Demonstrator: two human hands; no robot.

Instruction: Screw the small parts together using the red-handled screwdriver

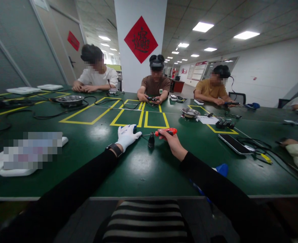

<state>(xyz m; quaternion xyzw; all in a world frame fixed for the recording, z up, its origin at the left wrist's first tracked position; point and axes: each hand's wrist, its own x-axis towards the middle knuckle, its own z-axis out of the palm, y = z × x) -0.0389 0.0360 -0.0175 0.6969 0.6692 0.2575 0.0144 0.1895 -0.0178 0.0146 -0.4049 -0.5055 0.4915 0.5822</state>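
Observation:
My right hand [169, 140] grips a red-and-black screwdriver [171, 131], held almost level with its metal shaft pointing left. Just below the shaft, a small black conical part [151, 141] stands upright on the green table; whether the two touch I cannot tell. My left hand [128, 136], in a white glove with blue fingertips, rests palm down to the left of that part. Its thumb is stretched out towards the screwdriver's tip, apart from the other fingers, and I see nothing held in it.
A phone [235, 144] and black cables lie to the right, near black parts [225, 124]. Metal bowls [190, 113] and yellow tape rectangles are farther back. White trays [29, 168] lie at left, a blue-and-white glove [222, 169] by my right forearm. Several people sit around the table.

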